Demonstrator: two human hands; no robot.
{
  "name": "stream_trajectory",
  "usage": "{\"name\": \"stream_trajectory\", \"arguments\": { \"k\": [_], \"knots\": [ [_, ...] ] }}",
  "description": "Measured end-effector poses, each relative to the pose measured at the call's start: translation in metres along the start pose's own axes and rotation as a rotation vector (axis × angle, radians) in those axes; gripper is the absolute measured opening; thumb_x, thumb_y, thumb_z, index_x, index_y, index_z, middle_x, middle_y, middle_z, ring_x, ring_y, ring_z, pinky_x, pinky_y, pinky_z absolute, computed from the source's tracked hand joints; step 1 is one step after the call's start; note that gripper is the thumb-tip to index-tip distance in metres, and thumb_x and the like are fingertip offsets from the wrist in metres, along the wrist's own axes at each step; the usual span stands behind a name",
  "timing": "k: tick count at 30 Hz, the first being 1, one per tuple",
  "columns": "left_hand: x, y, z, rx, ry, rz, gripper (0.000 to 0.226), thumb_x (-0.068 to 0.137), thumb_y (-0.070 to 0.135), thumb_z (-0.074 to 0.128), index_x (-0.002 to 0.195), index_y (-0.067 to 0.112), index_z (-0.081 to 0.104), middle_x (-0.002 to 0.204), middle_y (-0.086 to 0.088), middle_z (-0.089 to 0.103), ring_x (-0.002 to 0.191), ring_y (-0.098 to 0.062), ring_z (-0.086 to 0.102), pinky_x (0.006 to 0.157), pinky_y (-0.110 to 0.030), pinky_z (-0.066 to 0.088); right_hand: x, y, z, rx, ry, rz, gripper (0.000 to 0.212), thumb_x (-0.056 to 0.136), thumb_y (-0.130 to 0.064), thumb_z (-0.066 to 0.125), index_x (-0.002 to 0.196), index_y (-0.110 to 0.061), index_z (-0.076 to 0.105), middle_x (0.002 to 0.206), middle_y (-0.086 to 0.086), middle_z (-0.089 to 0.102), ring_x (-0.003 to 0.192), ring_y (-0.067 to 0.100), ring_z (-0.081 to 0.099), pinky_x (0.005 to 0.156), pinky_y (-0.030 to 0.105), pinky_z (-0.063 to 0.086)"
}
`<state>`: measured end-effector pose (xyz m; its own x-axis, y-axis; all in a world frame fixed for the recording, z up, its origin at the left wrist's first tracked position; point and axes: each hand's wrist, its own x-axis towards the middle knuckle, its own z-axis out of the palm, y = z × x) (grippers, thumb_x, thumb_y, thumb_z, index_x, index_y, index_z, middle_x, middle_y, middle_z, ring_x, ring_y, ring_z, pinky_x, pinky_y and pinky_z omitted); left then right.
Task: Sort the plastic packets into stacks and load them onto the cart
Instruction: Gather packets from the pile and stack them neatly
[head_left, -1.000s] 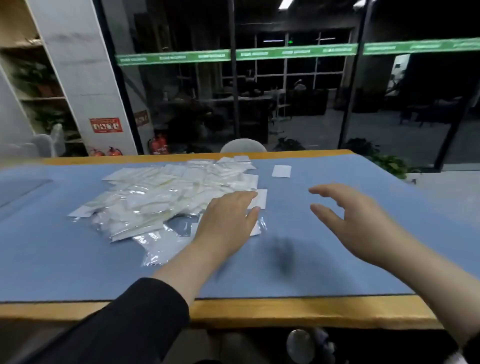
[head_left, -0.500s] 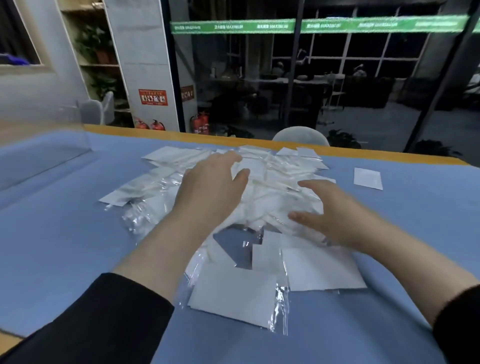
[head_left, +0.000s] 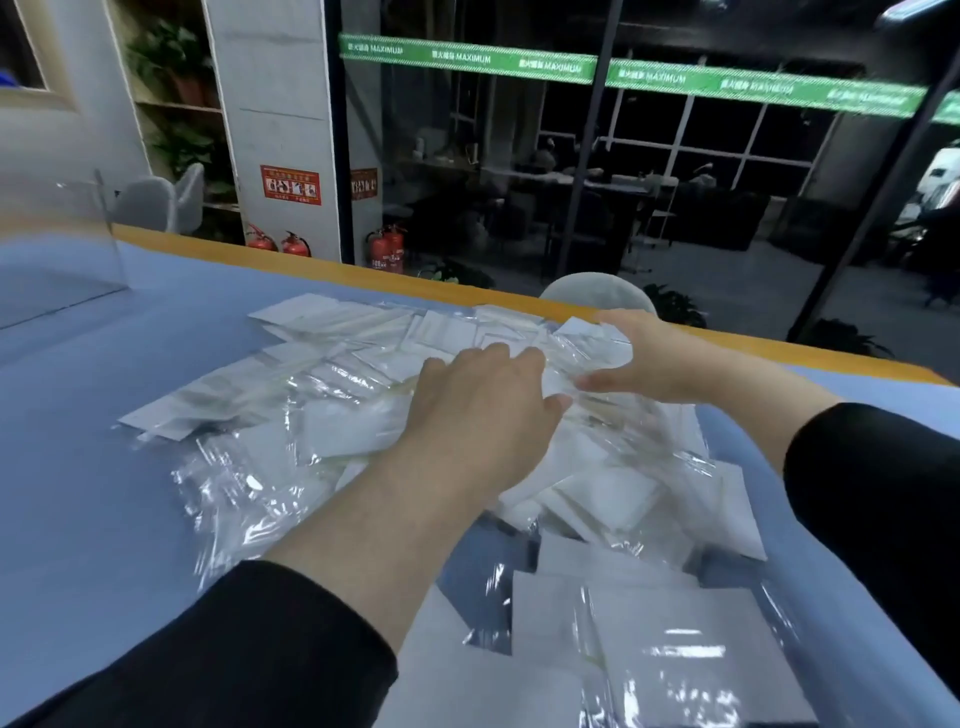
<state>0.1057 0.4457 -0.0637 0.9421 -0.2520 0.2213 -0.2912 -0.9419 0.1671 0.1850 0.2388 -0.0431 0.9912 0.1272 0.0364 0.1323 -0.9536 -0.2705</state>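
A loose pile of clear plastic packets with white inserts is spread over the blue table mat. More packets lie near me at the lower right. My left hand rests palm down on the middle of the pile, fingers fairly straight. My right hand reaches to the pile's far right edge. Its fingers curl over the top and its thumb sits below, with clear packets between them. No cart is in view.
The table's orange far edge runs diagonally behind the pile. A clear plastic panel stands at the far left of the table. A grey chair back shows just beyond the edge, in front of a glass wall.
The view has moved closer over the pile. My right hand moved from the pile's near right side to its far edge and curled round packets. My left hand shifted right along the top.
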Motion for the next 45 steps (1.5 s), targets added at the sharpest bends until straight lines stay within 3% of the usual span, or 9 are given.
{"name": "stream_trajectory", "arguments": {
  "k": [9,15,20,26,28,32,35,39,45],
  "knots": [
    [0.013,-0.013,0.022,0.044,-0.105,-0.026,0.061,0.103,0.064,0.021,0.152,0.030,0.033,0.159,0.000,0.035,0.150,-0.020,0.026,0.120,-0.049,0.021,0.047,0.013,0.020,-0.090,-0.167,0.162,0.114,0.067,-0.087,0.060,0.158,-0.035,0.016,0.164,-0.003,0.022,0.150,0.025,0.022,0.121,0.047,0.025],
    [0.010,-0.013,0.018,0.006,-0.093,-0.026,0.062,0.103,0.063,0.022,0.154,0.029,0.032,0.161,0.000,0.034,0.150,-0.019,0.026,0.120,-0.047,0.019,0.050,0.009,0.032,-0.216,0.041,0.095,0.054,0.095,-0.048,0.051,0.142,-0.022,0.046,0.135,0.007,0.057,0.122,0.030,0.052,0.100,0.041,0.046],
    [0.008,-0.012,0.012,-0.045,-0.027,-0.029,0.059,0.103,0.062,0.025,0.150,0.028,0.038,0.156,0.001,0.041,0.144,-0.020,0.036,0.116,-0.044,0.027,0.047,0.018,0.039,-0.283,0.182,0.032,0.026,0.098,-0.015,0.042,0.118,-0.018,0.058,0.116,0.007,0.065,0.098,0.030,0.054,0.074,0.035,0.042],
    [-0.001,-0.011,-0.004,-0.337,0.259,-0.022,0.054,0.104,0.056,0.035,0.152,0.032,0.039,0.151,0.011,0.048,0.136,-0.015,0.043,0.109,-0.035,0.033,-0.015,-0.006,-0.005,0.420,0.565,0.009,0.020,0.103,-0.023,0.050,0.086,-0.032,0.057,0.063,-0.009,0.055,0.057,0.016,0.051,0.049,0.029,0.038],
    [-0.004,-0.012,-0.007,-0.543,0.362,0.002,0.058,0.102,0.058,0.039,0.155,0.035,0.033,0.152,0.012,0.047,0.138,-0.012,0.043,0.110,-0.035,0.038,-0.055,-0.020,-0.015,0.920,0.560,-0.008,0.015,0.101,-0.021,0.057,0.092,-0.028,0.068,0.073,-0.013,0.070,0.064,0.007,0.064,0.057,0.024,0.051],
    [-0.011,0.005,-0.012,-1.092,0.353,-0.068,0.067,0.090,0.070,0.040,0.150,0.043,0.035,0.133,0.019,0.055,0.114,0.011,0.053,0.093,-0.022,0.044,-0.120,-0.036,0.001,1.561,0.330,-0.023,0.025,0.095,-0.009,0.060,0.118,-0.003,0.067,0.111,0.015,0.074,0.103,0.026,0.071,0.091,0.041,0.059],
    [-0.016,0.016,-0.008,-1.246,0.263,-0.094,0.049,0.091,0.070,0.036,0.125,0.040,0.054,0.104,0.025,0.061,0.086,0.021,0.055,0.078,-0.010,0.038,-0.145,-0.035,0.018,1.670,0.259,0.006,0.029,0.095,-0.011,0.059,0.122,-0.001,0.065,0.113,0.018,0.073,0.106,0.027,0.071,0.090,0.039,0.059],
    [-0.019,0.014,0.000,-1.027,0.117,0.064,0.054,0.091,0.076,0.028,0.092,0.039,0.067,0.093,0.012,0.066,0.087,-0.001,0.059,0.079,-0.009,0.041,-0.147,-0.023,0.025,1.651,0.312,0.112,0.029,0.095,-0.012,0.061,0.119,0.004,0.066,0.108,0.021,0.074,0.096,0.028,0.073,0.085,0.039,0.061],
    [-0.022,0.005,-0.004,-0.559,-0.193,0.255,0.070,0.087,0.073,0.050,0.152,0.051,0.035,0.144,0.036,0.045,0.127,0.010,0.044,0.099,-0.017,0.034,-0.146,-0.013,0.033,1.502,0.348,0.178,0.026,0.095,-0.015,0.064,0.116,0.000,0.067,0.100,0.018,0.075,0.086,0.028,0.071,0.087,0.050,0.057]
  ]
}}
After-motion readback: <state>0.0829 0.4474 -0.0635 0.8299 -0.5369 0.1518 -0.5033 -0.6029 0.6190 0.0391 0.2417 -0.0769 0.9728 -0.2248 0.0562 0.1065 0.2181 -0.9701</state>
